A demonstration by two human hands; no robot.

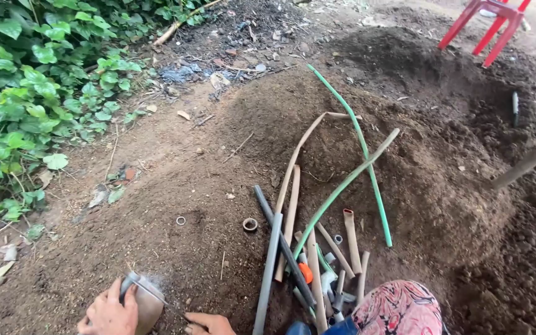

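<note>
I am cutting a short wide pipe piece (147, 304) on the soil (175, 192), at the near edge of the mound. The saw blade (156, 294) sits across its top with pale dust around the cut, so I judge it begun, not through. My left hand (110, 315) wraps closed around the piece. My right hand (209, 323) grips the blade's near end, fingers curled. Pipes (308, 248) lie beside.

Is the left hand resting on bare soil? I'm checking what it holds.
No, the left hand grips a short tan pipe piece held above the soil, while the right hand draws a thin blade across it.
</note>
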